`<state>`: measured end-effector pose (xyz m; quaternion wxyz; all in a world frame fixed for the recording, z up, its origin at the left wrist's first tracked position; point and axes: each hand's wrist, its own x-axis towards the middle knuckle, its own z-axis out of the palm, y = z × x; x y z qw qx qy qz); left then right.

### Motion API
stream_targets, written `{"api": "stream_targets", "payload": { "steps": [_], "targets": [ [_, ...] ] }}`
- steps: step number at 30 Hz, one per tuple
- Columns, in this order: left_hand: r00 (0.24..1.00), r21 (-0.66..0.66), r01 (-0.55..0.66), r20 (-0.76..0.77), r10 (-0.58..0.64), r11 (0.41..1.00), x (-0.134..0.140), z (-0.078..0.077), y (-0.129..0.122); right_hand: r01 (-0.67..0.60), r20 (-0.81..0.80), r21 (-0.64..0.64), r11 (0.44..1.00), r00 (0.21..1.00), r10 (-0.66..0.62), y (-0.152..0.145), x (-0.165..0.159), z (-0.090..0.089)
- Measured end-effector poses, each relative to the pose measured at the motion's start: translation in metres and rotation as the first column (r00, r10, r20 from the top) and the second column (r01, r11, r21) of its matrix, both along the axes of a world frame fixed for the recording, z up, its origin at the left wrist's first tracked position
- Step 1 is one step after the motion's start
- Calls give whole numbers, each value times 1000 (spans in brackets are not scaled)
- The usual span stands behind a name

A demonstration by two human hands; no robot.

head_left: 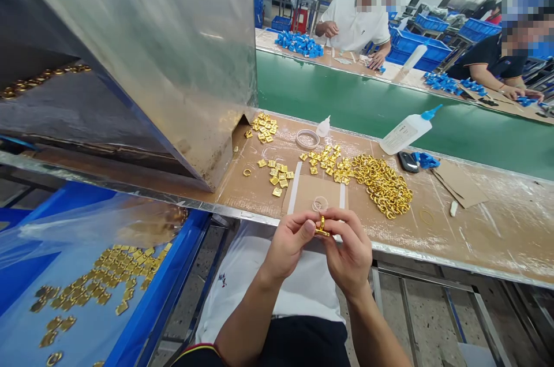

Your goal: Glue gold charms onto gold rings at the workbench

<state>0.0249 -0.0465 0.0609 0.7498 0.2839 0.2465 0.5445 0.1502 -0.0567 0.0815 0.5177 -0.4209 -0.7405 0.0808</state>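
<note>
"Gold-coloured piece [322,225] first: where is it in the head view?"

"Just on the near side of the cardboard pad [318,187], held up between 2 hands. It shows an upright ring above a flat part."

"And the grip?"

"The left hand [291,243] and right hand [348,251] come from opposite sides, thumbs and fingertips drawn closely together on it, probably to keep it steady. I can't tell whether the 2 parts are joined."

"What surrounds the pad?"

"Gold rings [385,188] heap to its right and flat gold squares [281,175] lie to its left, presumably for easy reach. 1 see-through ring [320,199] lies on it, just beyond the fingers."

"Any readable writing?"

"None. Right of the pad and beyond it, the large bottle [402,134] has a printed label, too small to read. White cloth [311,289], nearer than the pad, bears a dark mark I can't decipher."
</note>
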Motion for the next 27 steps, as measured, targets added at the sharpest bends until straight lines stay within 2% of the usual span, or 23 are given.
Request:
{"api": "stream_targets", "payload": {
  "steps": [4,8,13,22,27],
  "targets": [
    [991,158,-121,-43,129,980,-5,-6,2,41,37,79,996,998,-44,-3,1,-1],
    [988,297,-118,-61,142,948,-10,-6,1,71,39,133,989,996,-77,-4,-2,-4],
    [988,277,-123,-56,143,953,-10,-6,0,86,31,163,983,995,-93,-5,-5,-4],
    [997,232,-43,65,29,972,-8,-14,6,43,-49,151,988,998,-36,-6,-6,-3],
    [988,196,-48,154,18,979,1,-10,7,96,-51,125,987,995,-91,-4,-7,-3]
  ]
}}
